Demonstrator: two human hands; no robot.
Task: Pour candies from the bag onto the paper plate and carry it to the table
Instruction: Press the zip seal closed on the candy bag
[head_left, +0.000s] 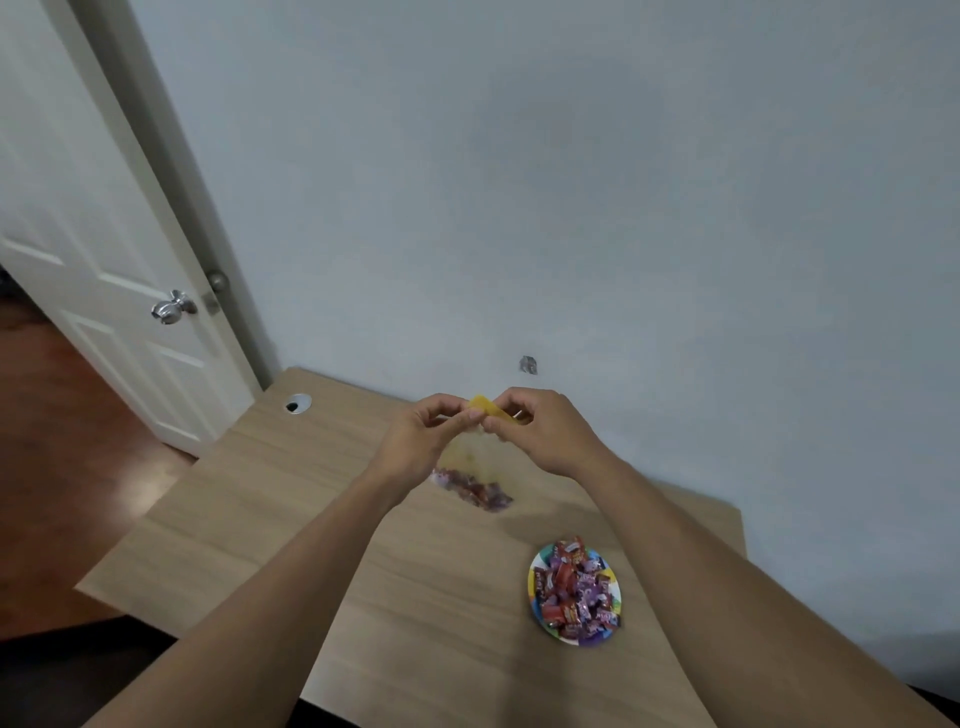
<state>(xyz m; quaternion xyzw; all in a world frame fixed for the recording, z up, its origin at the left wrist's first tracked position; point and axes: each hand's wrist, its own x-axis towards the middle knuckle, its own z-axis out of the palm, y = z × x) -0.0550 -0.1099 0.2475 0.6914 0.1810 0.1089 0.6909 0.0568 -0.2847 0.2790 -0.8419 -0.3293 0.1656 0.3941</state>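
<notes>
Head view is showing me both hands working the bag (470, 467) above the desk (291, 499): my left hand (423, 431) and right hand (540, 434) are each pinching its yellow top strip (480, 404), a few candies (470, 488) hanging in the bottom. I'm judging the risk is the strip slipping and the bag dropping onto the desk. The paper plate (531, 577) is sitting heaped near my right forearm, which could knock it. A door (98, 249) is standing left.

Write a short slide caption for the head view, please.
Both hands pinch the bag's yellow top; the plate already holds candies.
</notes>
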